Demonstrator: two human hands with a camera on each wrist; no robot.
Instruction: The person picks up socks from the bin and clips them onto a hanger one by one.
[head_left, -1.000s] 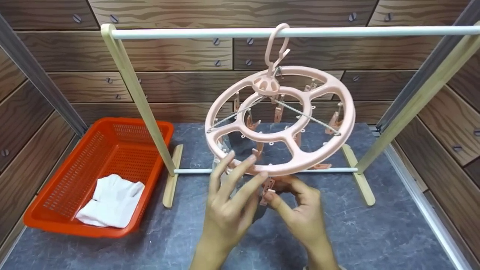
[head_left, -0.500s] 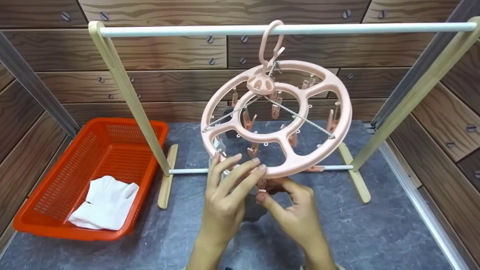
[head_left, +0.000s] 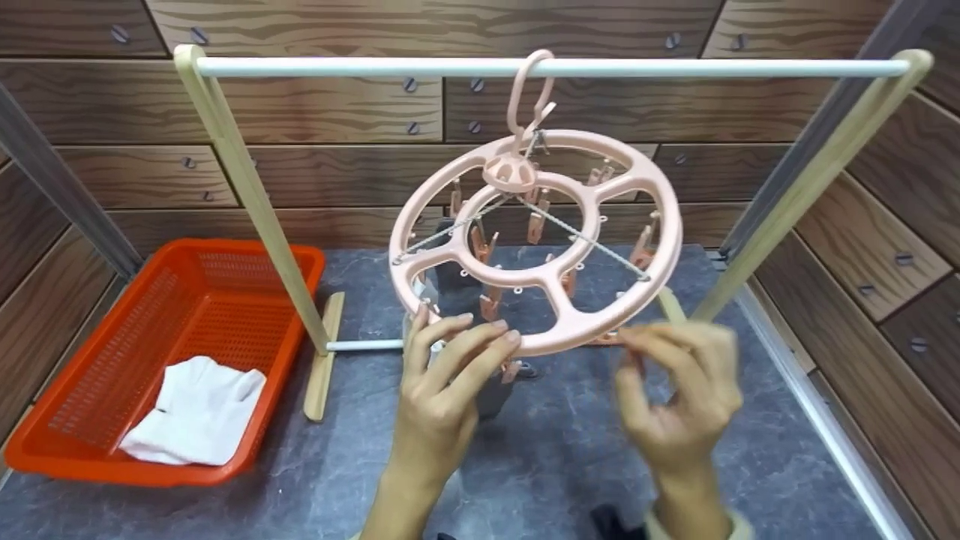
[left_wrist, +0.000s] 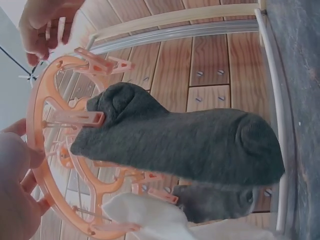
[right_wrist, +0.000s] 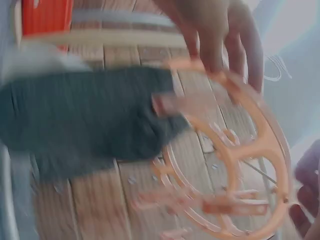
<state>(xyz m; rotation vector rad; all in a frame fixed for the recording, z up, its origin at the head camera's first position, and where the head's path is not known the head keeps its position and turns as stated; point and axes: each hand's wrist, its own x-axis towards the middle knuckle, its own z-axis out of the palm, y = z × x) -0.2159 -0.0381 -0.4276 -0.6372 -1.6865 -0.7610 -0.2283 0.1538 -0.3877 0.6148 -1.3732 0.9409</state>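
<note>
A round pink clip hanger [head_left: 611, 319] hangs tilted from the rail by its hook. My left hand [head_left: 439, 390] grips its near rim, fingers over the top; the thumb is hidden in the head view. Below that hand a dark grey sock [left_wrist: 175, 140] dangles from a pink clothespin [left_wrist: 80, 118]. My right hand [head_left: 682, 390] is blurred beside the right of the rim, near another clothespin [head_left: 606, 339]. Its fingers are loosely bent, and both wrist views show them apart from the hanger. Behind hang a second dark sock [left_wrist: 215, 202] and a white cloth piece [left_wrist: 145, 215].
An orange basket [head_left: 30, 450] stands at the left with a folded white cloth [head_left: 196, 412] inside. The rack has a white top rail [head_left: 337, 67], wooden legs [head_left: 251, 187] and a low white bar [head_left: 366, 345]. Wood-patterned walls enclose the grey tabletop [head_left: 570, 457].
My right hand has left the clothespin on the near rim and moved right. The dark sock stays hanging there. My left hand keeps its place on the rim; the head view has shifted slightly.
</note>
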